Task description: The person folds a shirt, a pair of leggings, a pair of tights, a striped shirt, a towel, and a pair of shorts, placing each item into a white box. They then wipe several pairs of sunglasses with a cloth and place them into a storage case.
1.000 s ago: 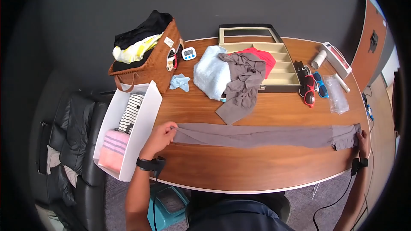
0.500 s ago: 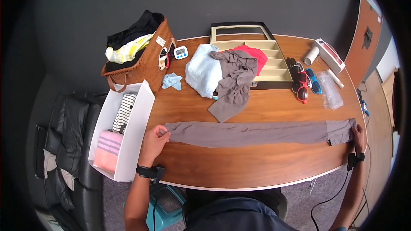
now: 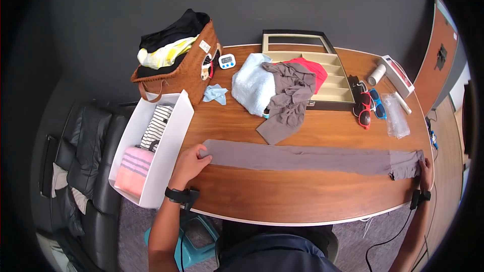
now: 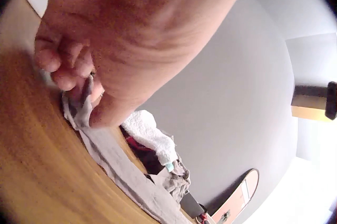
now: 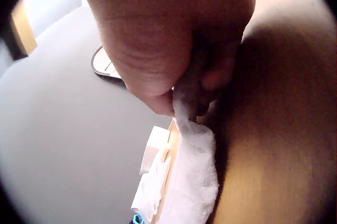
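Observation:
A long grey garment [image 3: 297, 159], laid in a narrow strip with a gathered band at its right end, stretches across the front of the wooden table [image 3: 282, 196]. My left hand [image 3: 191, 164] pinches its left end between thumb and fingers; the left wrist view shows the cloth [image 4: 116, 158] bunched in that grip. At the other end my right hand [image 3: 426, 174] holds the banded edge, with the cloth [image 5: 192, 176] leaving the curled fingers in the right wrist view. Behind the strip lie a crumpled grey garment [image 3: 285, 98], a fluffy light blue cloth [image 3: 252, 85] and a red cloth [image 3: 317, 73].
Left of my left hand stands a white box [image 3: 171, 146] with folded striped cloths. Beyond it are a brown basket [image 3: 194, 73] of clothes, a timer [image 3: 227, 61] and a small blue cloth [image 3: 216, 94]. An open compartment case [image 3: 333, 105], sunglasses [image 3: 364, 116] and a plastic sleeve [image 3: 396, 118] lie at right.
Both hands have kept hold of the grey garment's ends. The strip lies flatter, and its left end is spread wider. The head view has shifted slightly.

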{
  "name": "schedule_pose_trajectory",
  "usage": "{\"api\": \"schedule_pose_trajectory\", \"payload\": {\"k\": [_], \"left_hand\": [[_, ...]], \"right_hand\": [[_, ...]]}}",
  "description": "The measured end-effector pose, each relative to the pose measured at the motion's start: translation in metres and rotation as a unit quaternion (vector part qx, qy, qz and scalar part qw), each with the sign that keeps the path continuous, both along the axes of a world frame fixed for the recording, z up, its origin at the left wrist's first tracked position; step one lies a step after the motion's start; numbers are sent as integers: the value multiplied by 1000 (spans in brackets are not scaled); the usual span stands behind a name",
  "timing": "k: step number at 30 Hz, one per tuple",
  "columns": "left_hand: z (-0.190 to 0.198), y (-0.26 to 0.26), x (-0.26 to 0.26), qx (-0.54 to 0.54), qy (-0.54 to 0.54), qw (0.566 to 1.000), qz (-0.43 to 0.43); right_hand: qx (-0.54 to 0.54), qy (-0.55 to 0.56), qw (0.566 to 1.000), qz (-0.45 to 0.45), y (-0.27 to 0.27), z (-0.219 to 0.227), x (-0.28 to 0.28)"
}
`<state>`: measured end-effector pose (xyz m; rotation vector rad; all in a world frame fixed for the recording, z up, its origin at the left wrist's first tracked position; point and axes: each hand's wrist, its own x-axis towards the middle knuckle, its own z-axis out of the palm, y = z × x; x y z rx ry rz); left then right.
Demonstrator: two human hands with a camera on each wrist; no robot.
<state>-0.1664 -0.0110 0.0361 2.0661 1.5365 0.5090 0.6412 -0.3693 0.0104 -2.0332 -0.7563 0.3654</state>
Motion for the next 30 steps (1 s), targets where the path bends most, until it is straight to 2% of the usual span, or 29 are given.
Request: {"api": "schedule_pose_trajectory", "payload": {"k": [2, 3, 6, 8, 10, 11, 12, 13, 14, 15, 16, 17, 19, 20, 22, 23, 24, 26, 28, 29, 30], "left_hand": [[8, -4, 4, -23, 5, 1000, 2], [14, -6, 7, -48, 11, 999, -4], [43, -15, 19, -111, 31, 993, -41], [57, -21, 36, -106, 13, 993, -45], [55, -21, 55, -100, -4, 994, -51], [51, -24, 68, -183, -165, 966, -77], [48, -27, 81, -262, -317, 906, -101], [55, -31, 99, -284, -318, 889, -169], [58, -38, 118, -285, -322, 885, -179], [61, -47, 138, -338, -382, 832, -217], [63, -54, 155, -389, -436, 771, -253], [62, -60, 171, -392, -437, 767, -261], [60, -69, 195, -481, -501, 677, -242], [54, -72, 202, -481, -500, 677, -245], [40, -72, 205, -439, -525, 707, -177], [43, -72, 201, -384, -524, 738, -185], [39, -71, 197, -382, -526, 738, -178], [32, -66, 192, -363, -527, 751, -165], [42, -63, 190, -353, -523, 752, -192], [50, -59, 188, -342, -520, 752, -216], [56, -56, 184, -340, -521, 754, -214]], "right_hand": [[90, 74, 993, -8, -1, 4, 2], [91, 70, 993, -5, 1, 10, 7], [132, 170, 977, -10, -8, 47, 5], [176, 160, 970, 42, 9, 86, -17], [178, 119, 974, 79, 35, 129, -63], [175, 116, 976, 64, 54, 150, -99], [145, 112, 977, 112, 71, 172, -137], [120, 49, 981, 141, 88, 179, -164], [84, 28, 986, 142, 104, 192, -202], [55, 10, 980, 193, 120, 196, -230], [43, 86, 966, 242, 135, 206, -271], [12, 103, 953, 286, 151, 201, -299], [-5, 78, 893, 443, 178, 180, -349], [-11, 45, 850, 525, 188, 167, -367], [-44, 183, 798, 572, 205, 165, -391], [-23, 233, 792, 563, 218, 160, -380], [-26, 235, 788, 568, 232, 154, -378], [45, -10, 843, 536, 254, 141, -373], [30, 4, 826, 562, 268, 121, -374], [-9, 124, 778, 616, 275, 113, -375], [-48, 243, 712, 657, 280, 105, -376]]}}
